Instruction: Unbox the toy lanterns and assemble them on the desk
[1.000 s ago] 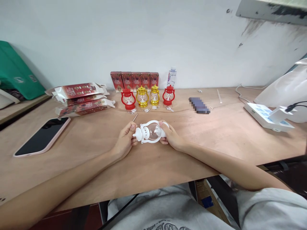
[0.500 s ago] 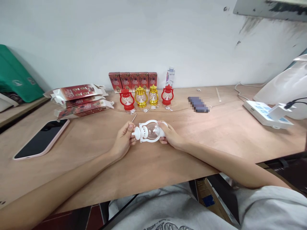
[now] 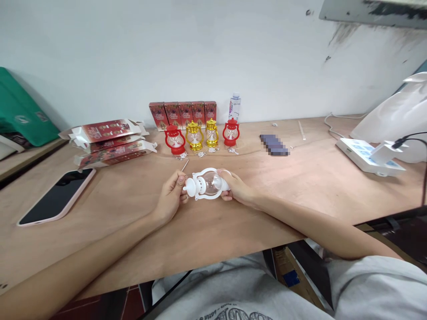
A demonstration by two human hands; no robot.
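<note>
A small white lantern (image 3: 200, 186) with a clear globe lies on its side in the air between my hands, its cap pointing left. My right hand (image 3: 235, 187) is closed round the white base. At the cap end, my left hand (image 3: 172, 192) pinches a thin rod (image 3: 185, 165) that sticks up past the thumb. Those left fingers are close beside the cap; whether they also grip it I cannot tell. Farther back stand a red lantern (image 3: 175, 140), a gold lantern (image 3: 194, 136), a second gold lantern (image 3: 211, 133) and another red lantern (image 3: 231, 133).
Small white tags (image 3: 201, 154) lie before the lanterns. Behind them are several red boxes (image 3: 171, 116) and a bottle (image 3: 235, 107). Opened cartons (image 3: 113, 151) and a phone (image 3: 56, 195) lie left. A dark pixelated object (image 3: 274, 145) and a power strip (image 3: 368, 158) are right.
The white lantern's cap end has dipped slightly toward me. Both hands keep nearly the same hold, and the camera view has shifted a little.
</note>
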